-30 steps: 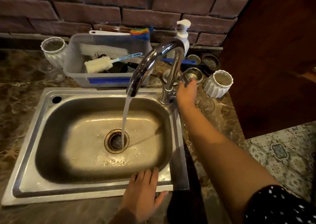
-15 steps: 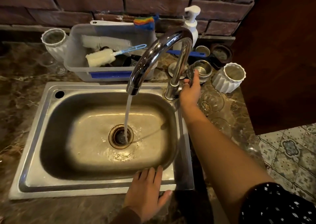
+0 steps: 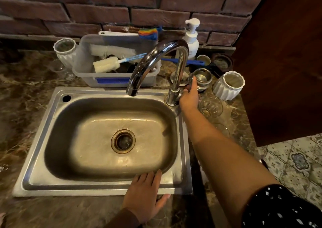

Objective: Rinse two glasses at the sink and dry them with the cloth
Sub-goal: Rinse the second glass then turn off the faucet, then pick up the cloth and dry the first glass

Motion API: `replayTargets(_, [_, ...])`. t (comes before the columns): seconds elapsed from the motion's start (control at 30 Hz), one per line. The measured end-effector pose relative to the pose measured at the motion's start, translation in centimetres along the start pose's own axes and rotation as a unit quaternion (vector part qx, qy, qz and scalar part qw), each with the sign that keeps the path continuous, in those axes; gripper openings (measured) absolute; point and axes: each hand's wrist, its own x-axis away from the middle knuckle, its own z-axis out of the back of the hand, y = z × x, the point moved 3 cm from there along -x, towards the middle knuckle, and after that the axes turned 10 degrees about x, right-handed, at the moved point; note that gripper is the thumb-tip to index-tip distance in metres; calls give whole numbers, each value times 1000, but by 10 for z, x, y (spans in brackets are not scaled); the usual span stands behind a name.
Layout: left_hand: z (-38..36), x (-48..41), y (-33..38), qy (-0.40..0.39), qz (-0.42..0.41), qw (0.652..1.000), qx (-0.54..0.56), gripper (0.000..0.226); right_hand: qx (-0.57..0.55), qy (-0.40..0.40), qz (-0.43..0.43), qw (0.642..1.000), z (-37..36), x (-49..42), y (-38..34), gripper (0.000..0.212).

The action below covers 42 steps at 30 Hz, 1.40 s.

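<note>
A steel sink point(image 3: 34, 158) is set in the dark marble counter, with a curved chrome tap point(image 3: 156, 57) over it; no water comes from the spout. My right hand point(image 3: 189, 97) grips the tap's lever at the base of the tap. My left hand point(image 3: 144, 194) lies flat on the sink's front rim, fingers apart, holding nothing. Two clear glasses stand right of the sink: one point(image 3: 211, 106) beside my right wrist, another point(image 3: 223, 130) partly hidden behind my forearm. No cloth can be made out.
A grey tub point(image 3: 83, 70) with brushes stands behind the sink, a soap pump point(image 3: 191, 37) beside it. White ribbed cups stand at the left point(image 3: 64, 51) and right point(image 3: 228, 86). A steel cup point(image 3: 202, 77) sits behind the lever. A dark wooden panel point(image 3: 278, 53) rises on the right.
The stream of water from the tap has stopped while my right hand stayed on the lever. The view has shifted slightly; my left hand has stayed on the rim.
</note>
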Motion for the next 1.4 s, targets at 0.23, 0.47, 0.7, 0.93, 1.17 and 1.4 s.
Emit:
replayTargets(0.23, [10,1,6,-22,19,999,-15,73,111,-57,69,990,20,94,21,71])
replayTargets(0.47, [32,10,10,-107,54,993,3,61,228,-179,137,947,46,210,71,60])
replayTargets(0.7, [68,73,-23,-65,96,992,39,43,431,-331,227,809,23,262,83,49])
replayTargets(0.93, [101,181,-110,-7,196,980,42,43,494,-329,342,729,-45,325,58,42])
replayTargets(1.17, [119,277,-216,20,260,965,20,57,495,-343,408,686,-147,414,36,45])
replayTargets(1.4, [119,349,-302,36,234,971,44,72,479,-349,405,696,-250,489,26,44])
